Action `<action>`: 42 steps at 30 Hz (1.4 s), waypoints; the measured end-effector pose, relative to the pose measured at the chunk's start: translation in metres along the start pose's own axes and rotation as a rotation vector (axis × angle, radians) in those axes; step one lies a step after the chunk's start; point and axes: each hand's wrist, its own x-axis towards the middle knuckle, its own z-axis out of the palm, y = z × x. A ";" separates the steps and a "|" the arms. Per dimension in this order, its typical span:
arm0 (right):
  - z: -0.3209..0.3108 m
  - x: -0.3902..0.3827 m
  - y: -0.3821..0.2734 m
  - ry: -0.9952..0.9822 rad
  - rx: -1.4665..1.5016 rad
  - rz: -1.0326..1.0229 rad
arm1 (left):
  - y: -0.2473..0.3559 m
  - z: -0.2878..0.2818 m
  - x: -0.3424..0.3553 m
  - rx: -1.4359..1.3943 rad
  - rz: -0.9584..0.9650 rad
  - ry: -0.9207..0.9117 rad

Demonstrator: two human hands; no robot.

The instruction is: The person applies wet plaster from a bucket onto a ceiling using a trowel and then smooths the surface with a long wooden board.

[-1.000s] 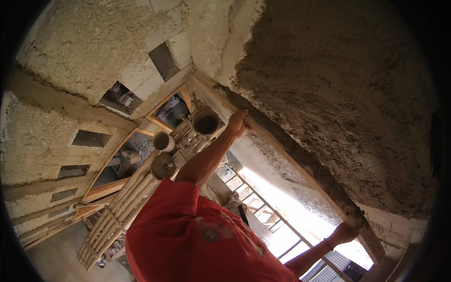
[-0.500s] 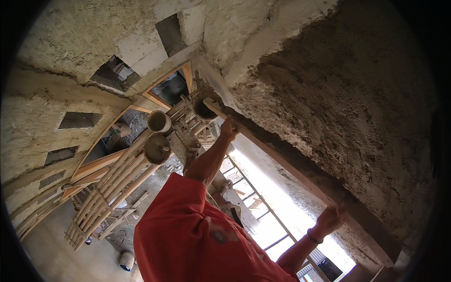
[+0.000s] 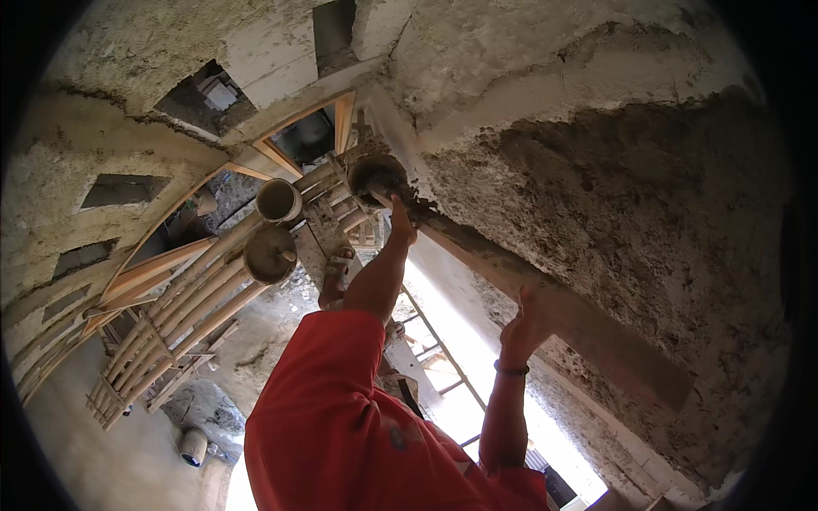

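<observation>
Wet grey plaster covered the rough wall above both raised hands, and a long wooden straightedge lay pressed flat against it, running diagonally from upper left to lower right. The left hand, at the end of an arm in an orange sleeve, gripped the upper end of the straightedge, fingers wrapped round its edge, just below a mortar-caked round pan on the scaffold. The right hand, a dark band at its wrist, held the board farther down, thumb up along its face and palm against its near edge; how far the fingers curled behind it could not be told. Between the two grips the board touched the plaster along its whole length. To the left of the left hand, bamboo scaffold poles carried two more round pans, one pale inside, one holding dark mortar.
</observation>
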 end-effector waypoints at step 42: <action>-0.029 -0.006 -0.047 -0.293 -0.105 -0.396 | 0.054 -0.068 0.051 1.078 0.650 0.410</action>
